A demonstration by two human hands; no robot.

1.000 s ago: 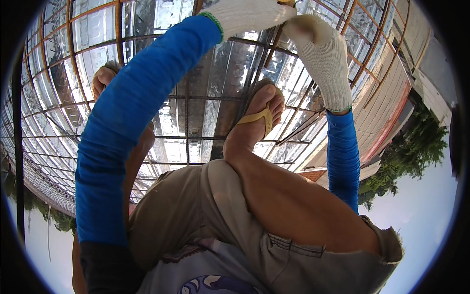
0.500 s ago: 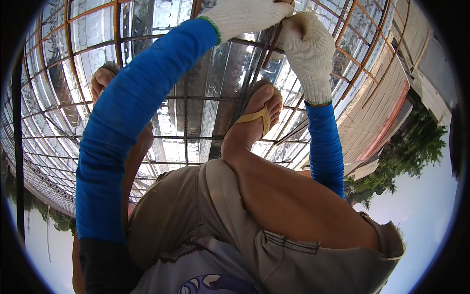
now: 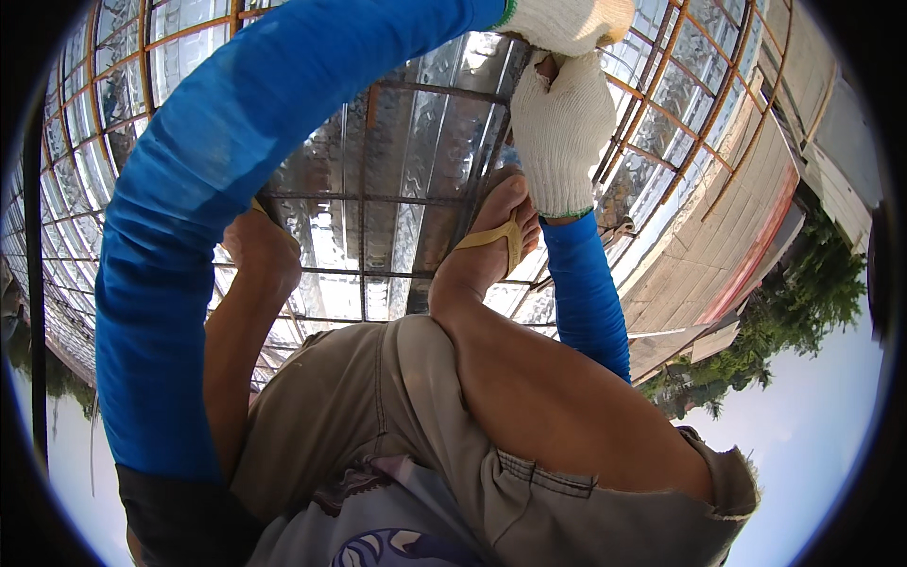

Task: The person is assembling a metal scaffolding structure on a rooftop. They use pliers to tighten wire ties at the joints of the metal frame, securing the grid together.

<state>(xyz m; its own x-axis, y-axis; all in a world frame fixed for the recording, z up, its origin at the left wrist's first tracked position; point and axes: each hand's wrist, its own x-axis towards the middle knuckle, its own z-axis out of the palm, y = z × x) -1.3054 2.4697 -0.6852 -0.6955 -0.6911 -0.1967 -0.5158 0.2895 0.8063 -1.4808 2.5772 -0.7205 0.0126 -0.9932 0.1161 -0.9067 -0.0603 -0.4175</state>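
My left hand (image 3: 565,23), in a white knit glove, reaches across the top of the view with its fingers curled closed. Just below it, and seeming to touch it, my right hand (image 3: 564,137) in a matching glove is closed, thumb side up. What either hand grips is hidden by the gloves and too small to make out. Both hands are over a grid of rusty reinforcing bars (image 3: 661,80), close to where bars cross. Shiny ribbed metal decking sheets (image 3: 397,151) lie beneath the bars.
My right foot in a yellow flip-flop (image 3: 491,246) stands on the grid just below my right hand; my left foot (image 3: 257,236) is farther left. Loose bar ends stick out at the right, beside a tiled roof-like surface (image 3: 699,265). Trees (image 3: 803,283) stand beyond it.
My left hand has moved right, now just above my right hand. My right hand has shifted left and slightly nearer to me. My left forearm has swung up and out.
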